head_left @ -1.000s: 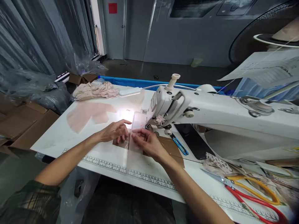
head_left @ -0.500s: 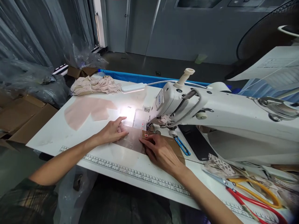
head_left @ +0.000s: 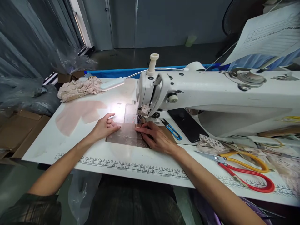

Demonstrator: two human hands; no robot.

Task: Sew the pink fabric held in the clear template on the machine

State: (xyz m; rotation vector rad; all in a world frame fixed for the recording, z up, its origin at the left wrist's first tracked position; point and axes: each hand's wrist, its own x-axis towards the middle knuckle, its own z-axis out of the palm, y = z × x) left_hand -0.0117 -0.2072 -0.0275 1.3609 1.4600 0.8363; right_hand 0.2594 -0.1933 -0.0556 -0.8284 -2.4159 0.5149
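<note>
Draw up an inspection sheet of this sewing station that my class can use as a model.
Surface: white table, ruler marks along the near edge.
Job's things: sheer brownish fabric by the needle area of the sewing machine.
Clutter: blue snips, black flat object, scissors, lace scraps, lace bundle, pink sheer piece.
Hands: left and right both at the fabric; grip unclear.
Cables: thin pale line from the lamp to the machine.
Surroundings: cardboard box, plastic bags, curtain, printed paper.
</note>
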